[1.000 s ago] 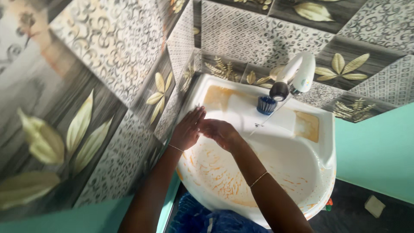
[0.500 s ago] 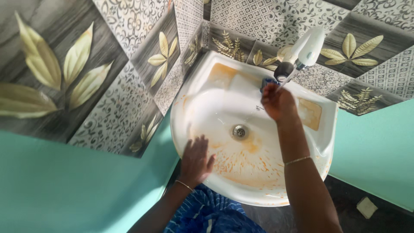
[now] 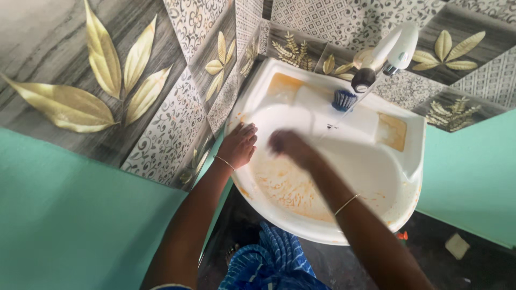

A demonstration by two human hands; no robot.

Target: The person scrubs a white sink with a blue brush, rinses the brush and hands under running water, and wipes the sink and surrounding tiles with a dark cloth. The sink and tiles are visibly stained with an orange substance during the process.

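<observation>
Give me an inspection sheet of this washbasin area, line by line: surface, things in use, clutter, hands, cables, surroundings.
Surface: white corner washbasin, orange-brown stains smeared across the bowl and both back ledges.
Things in use: white tap with a thin stream of water running; blue brush upright on the back ledge under the spout.
Clutter: small pale block on the dark floor, right of the basin.
Hands: left hand resting on the basin's left rim; right hand inside the bowl, motion-blurred, contents cannot be told.
Cables: nothing seen.
Surroundings: patterned leaf tiles above green wall; blue striped cloth below the basin.
</observation>
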